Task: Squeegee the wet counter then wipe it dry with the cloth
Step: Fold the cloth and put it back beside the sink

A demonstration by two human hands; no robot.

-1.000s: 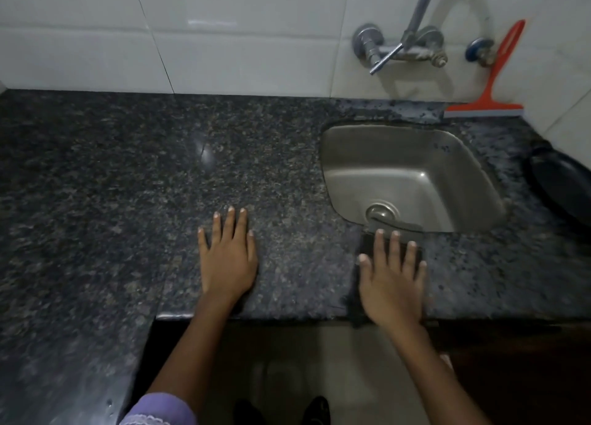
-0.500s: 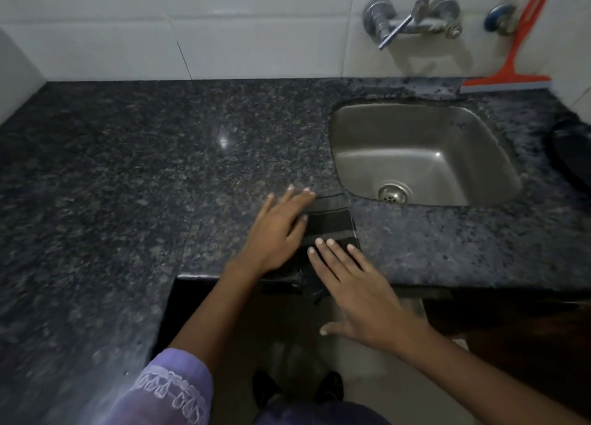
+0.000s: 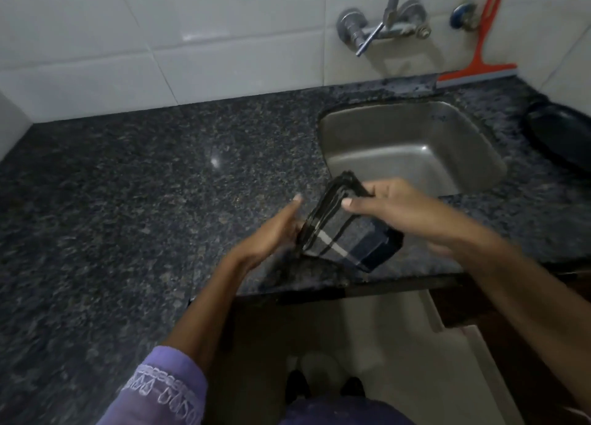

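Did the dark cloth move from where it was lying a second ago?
Yes. The cloth was flat by the sink's front edge; now the right hand holds it up off the counter, shifted left.

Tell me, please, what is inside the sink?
The sink looks empty: only its bare steel walls and floor show. The right hand and the folded cloth cover its near corner, so the drain cannot be seen.

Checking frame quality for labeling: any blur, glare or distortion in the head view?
Head view: motion blur on left hand and right hand holding the cloth; small glare spot on the counter; wide-angle bending of the wall tiles; dim overall, squeegee clear.
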